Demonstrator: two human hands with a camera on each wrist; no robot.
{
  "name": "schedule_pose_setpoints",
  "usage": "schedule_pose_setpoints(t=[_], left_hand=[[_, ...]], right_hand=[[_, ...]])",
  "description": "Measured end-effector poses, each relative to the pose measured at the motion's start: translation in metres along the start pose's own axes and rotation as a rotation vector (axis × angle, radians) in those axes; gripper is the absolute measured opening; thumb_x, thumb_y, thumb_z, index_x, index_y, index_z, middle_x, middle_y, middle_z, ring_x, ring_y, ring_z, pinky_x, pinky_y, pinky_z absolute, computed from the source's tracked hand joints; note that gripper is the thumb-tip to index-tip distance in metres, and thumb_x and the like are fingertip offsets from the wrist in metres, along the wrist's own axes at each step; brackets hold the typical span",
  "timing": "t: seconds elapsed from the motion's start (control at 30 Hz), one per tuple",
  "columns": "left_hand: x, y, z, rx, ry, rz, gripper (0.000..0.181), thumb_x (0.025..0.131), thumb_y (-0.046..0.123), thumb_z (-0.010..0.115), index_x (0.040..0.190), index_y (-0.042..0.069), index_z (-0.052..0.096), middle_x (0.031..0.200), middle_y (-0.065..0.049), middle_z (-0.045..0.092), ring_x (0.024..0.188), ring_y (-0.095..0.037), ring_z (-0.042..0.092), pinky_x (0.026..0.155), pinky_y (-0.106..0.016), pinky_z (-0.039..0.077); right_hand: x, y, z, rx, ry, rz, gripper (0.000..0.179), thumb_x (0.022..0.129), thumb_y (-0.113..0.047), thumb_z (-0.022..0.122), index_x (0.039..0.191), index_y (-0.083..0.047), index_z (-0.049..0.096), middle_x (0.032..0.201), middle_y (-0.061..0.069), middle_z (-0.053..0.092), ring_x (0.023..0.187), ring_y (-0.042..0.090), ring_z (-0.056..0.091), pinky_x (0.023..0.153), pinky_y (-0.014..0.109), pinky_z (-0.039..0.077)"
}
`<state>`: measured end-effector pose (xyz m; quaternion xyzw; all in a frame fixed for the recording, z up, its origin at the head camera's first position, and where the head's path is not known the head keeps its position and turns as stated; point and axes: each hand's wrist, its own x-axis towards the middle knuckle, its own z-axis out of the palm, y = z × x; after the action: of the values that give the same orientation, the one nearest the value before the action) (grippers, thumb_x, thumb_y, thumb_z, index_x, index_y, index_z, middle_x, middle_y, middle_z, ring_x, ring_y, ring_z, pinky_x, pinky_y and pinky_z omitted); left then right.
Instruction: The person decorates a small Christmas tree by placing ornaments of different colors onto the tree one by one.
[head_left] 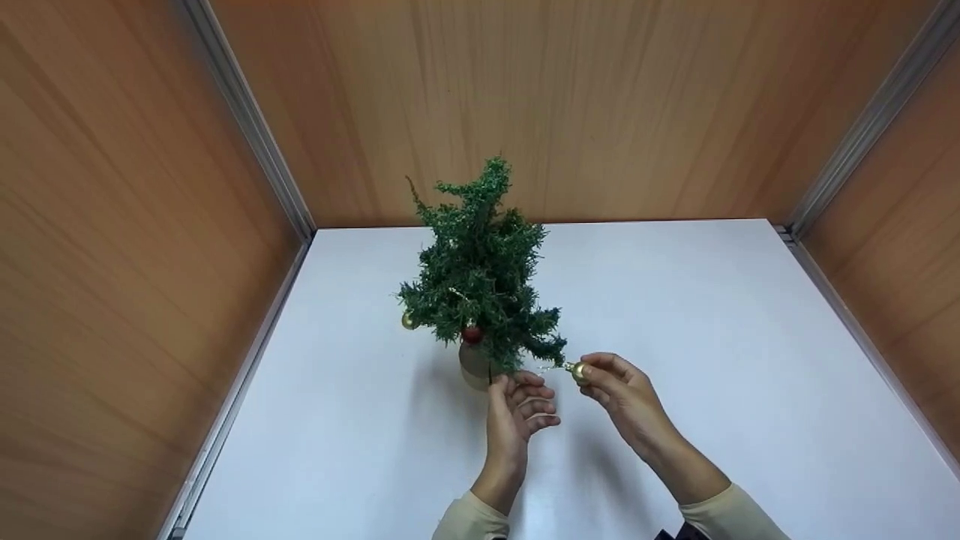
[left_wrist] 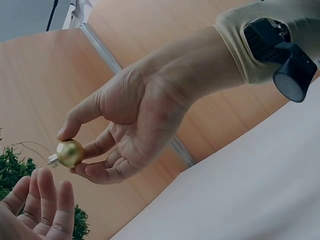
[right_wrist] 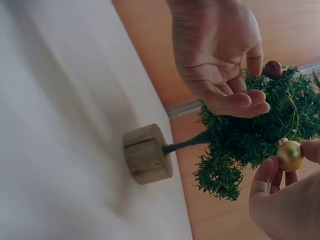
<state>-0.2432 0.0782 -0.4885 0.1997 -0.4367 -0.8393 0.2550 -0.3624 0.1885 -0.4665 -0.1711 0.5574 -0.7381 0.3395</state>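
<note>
A small green artificial Christmas tree (head_left: 480, 262) stands upright on a round wooden base (right_wrist: 148, 155). My right hand (head_left: 626, 394) pinches a gold bauble (left_wrist: 70, 153) between thumb and fingers, beside the tree's lower right branch. From the bauble's silver cap a thin gold loop (left_wrist: 32, 146) runs toward the branches. Close to the lowest front branches is my left hand (head_left: 519, 411), palm up, its fingers loosely bent and apart from the thumb. Whether it touches a twig is unclear. A red bauble (head_left: 472, 334) hangs at the tree's front, another gold bauble (head_left: 408, 320) at its left.
The tree stands on a white tabletop (head_left: 712, 315). Wood-grain panels (head_left: 600, 112) enclose it at the back and both sides, joined by metal corner posts (head_left: 255, 127). A dark camera (left_wrist: 280, 55) is strapped over the right sleeve.
</note>
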Motion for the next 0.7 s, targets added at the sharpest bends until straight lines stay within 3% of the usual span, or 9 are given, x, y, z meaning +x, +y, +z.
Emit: schedule_pose_setpoints(t=[0.13,0.27,0.5,0.7], left_hand=[[-0.002,0.000,0.004,0.012,-0.011,0.009,0.053,0.096,0.043,0.020,0.099,0.001,0.052,0.087,-0.015,0.058,0.067,-0.022,0.057,0.062,-0.042,0.052],[-0.003,0.002,0.008,0.022,-0.008,0.047,0.051,0.095,0.045,0.031,0.098,-0.001,0.053,0.086,-0.018,0.058,0.064,-0.022,0.057,0.061,-0.042,0.052],[-0.003,0.002,0.014,0.058,0.015,0.076,0.036,0.090,0.032,0.052,0.095,-0.003,0.054,0.083,-0.017,0.058,0.063,-0.021,0.057,0.059,-0.040,0.052],[-0.002,-0.001,0.018,0.115,0.035,0.096,0.027,0.087,0.026,0.059,0.093,0.000,0.055,0.083,-0.016,0.057,0.064,-0.022,0.057,0.059,-0.041,0.053]], right_hand=[[-0.001,-0.001,0.001,0.002,-0.004,0.001,0.037,0.081,-0.010,0.066,0.109,0.008,0.050,0.101,0.016,0.055,0.088,0.023,0.055,0.082,0.035,0.046],[-0.002,-0.001,0.001,-0.005,-0.004,-0.003,0.036,0.081,-0.010,0.066,0.107,0.008,0.051,0.101,0.017,0.055,0.089,0.024,0.055,0.082,0.035,0.046],[-0.004,-0.001,0.000,-0.011,-0.020,-0.003,0.041,0.082,-0.010,0.065,0.112,0.012,0.046,0.104,0.018,0.053,0.094,0.025,0.054,0.085,0.036,0.044],[-0.005,-0.002,0.002,-0.023,-0.007,-0.011,0.037,0.081,-0.010,0.066,0.108,0.010,0.050,0.102,0.018,0.054,0.093,0.025,0.054,0.082,0.036,0.046]])
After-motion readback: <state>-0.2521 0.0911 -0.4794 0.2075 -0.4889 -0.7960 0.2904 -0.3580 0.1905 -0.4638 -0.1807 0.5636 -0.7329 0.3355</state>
